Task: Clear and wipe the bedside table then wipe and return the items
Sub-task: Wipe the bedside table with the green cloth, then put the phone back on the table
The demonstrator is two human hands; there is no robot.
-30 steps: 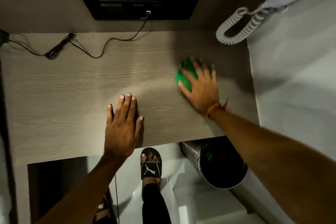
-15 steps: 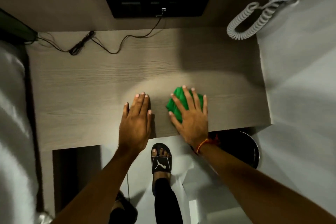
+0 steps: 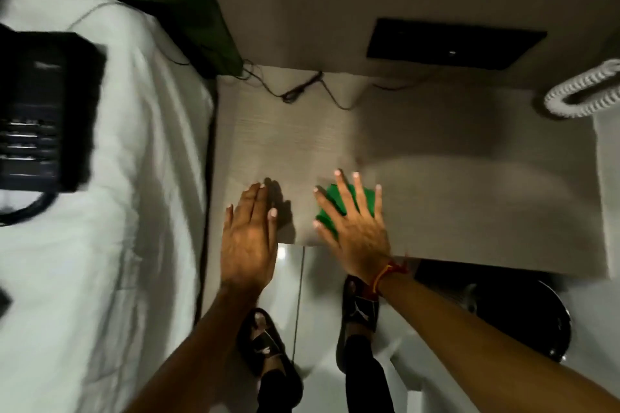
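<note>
The wooden bedside table point(image 3: 453, 184) fills the middle of the view. My right hand point(image 3: 355, 228) presses flat on a green cloth point(image 3: 335, 208) near the table's front edge, fingers spread over it. My left hand point(image 3: 250, 238) lies flat and empty at the front left corner, half over the edge. A black telephone point(image 3: 40, 111) rests on the white bed at the left. A thin black cable point(image 3: 302, 90) lies along the table's back edge.
A white bed point(image 3: 127, 211) borders the table on the left. A black wall panel point(image 3: 453, 43) sits above the table. A coiled white cord point(image 3: 583, 94) hangs at the right. A dark bin point(image 3: 523, 315) stands on the floor under the table's right end, near my sandalled feet.
My right hand has slid the green cloth from the right part of the table toward the front left, close to my left hand. The view has swung left, showing the bed and telephone.
</note>
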